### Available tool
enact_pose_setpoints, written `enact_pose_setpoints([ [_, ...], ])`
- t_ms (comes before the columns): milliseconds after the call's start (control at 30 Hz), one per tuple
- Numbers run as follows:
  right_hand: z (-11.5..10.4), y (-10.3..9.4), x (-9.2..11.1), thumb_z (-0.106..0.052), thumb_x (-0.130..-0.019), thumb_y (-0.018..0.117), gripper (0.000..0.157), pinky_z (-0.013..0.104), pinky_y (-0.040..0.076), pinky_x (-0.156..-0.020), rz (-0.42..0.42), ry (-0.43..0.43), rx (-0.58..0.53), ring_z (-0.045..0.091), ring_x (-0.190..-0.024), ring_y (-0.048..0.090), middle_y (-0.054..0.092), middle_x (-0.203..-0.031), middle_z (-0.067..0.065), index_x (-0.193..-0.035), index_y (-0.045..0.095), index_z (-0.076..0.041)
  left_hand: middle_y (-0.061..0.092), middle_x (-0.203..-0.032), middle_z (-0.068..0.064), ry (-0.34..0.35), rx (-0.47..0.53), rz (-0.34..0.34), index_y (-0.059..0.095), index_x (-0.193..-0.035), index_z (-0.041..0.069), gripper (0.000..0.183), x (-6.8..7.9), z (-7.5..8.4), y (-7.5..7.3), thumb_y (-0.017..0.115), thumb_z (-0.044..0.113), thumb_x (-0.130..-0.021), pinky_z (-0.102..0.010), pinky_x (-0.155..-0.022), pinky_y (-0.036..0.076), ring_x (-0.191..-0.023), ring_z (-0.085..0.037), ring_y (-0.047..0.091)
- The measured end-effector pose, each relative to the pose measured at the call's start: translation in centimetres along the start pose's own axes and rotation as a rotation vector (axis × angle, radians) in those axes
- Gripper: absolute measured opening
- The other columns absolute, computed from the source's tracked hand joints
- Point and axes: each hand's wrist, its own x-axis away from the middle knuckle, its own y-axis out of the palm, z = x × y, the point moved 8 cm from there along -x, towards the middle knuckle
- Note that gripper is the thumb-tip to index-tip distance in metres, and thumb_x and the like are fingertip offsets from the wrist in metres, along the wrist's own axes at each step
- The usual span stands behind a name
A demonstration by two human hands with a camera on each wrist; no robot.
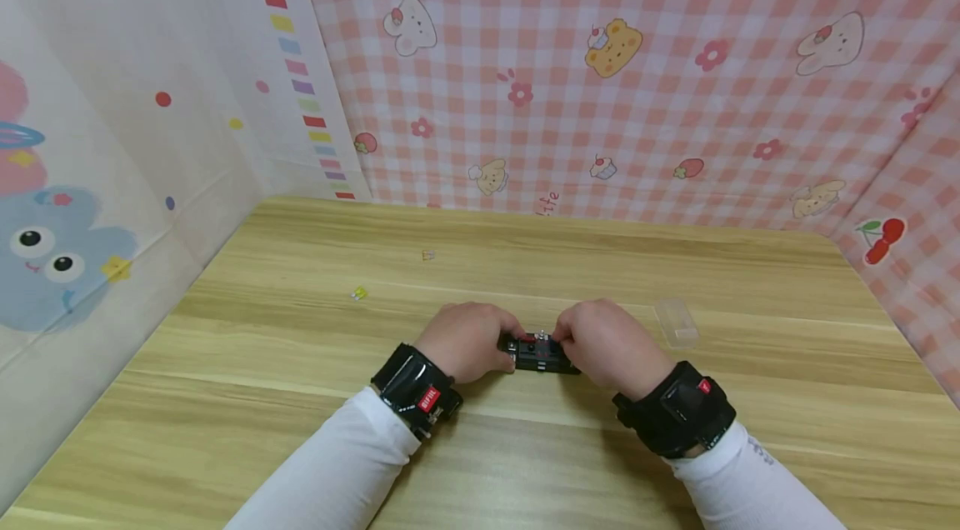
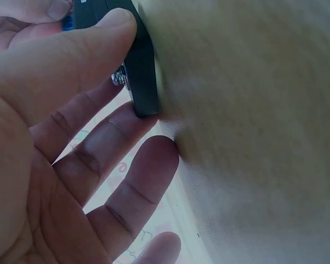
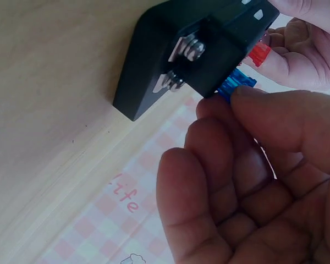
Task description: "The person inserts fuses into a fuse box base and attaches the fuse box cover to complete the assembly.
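Observation:
A black fuse block [image 1: 542, 357] lies on the wooden table, between both hands. My left hand [image 1: 468, 340] grips its left end, with the thumb against one face and fingers at the opposite side in the left wrist view. Metal screw terminals show on the block in the right wrist view. My right hand [image 1: 611, 344] pinches a translucent blue blade fuse [image 3: 235, 82] between thumb and index finger, right against the block's side. Beside it, a red blade fuse [image 3: 259, 54] sits at the block, near the left fingers. How deep the blue fuse sits is hidden.
A yellow blade fuse [image 1: 359, 293] and a small clear-orange piece [image 1: 428, 255] lie left of and behind the hands. To the right stands a clear plastic box [image 1: 677, 323]. Patterned cloth [image 1: 570, 122] walls the table's back and sides.

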Motion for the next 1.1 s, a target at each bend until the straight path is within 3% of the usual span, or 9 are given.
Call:
enact_pose_setpoints([
  [1100,0.02,0.5,-0.19,-0.004,-0.079,0.065,0.013,0.027,0.045,-0.056,-0.001,0.011,0.003,0.01,-0.06,0.048,0.06,-0.071,-0.006,-0.075,0.071,-0.015,0.065,-0.091,0.016,-0.004,-0.005,-0.001,0.07,-0.101,0.034,0.03,-0.19,-0.07,0.27,0.079,0.036,-0.072,-0.031,-0.068,0.041,-0.073,-0.006,0.051],
])
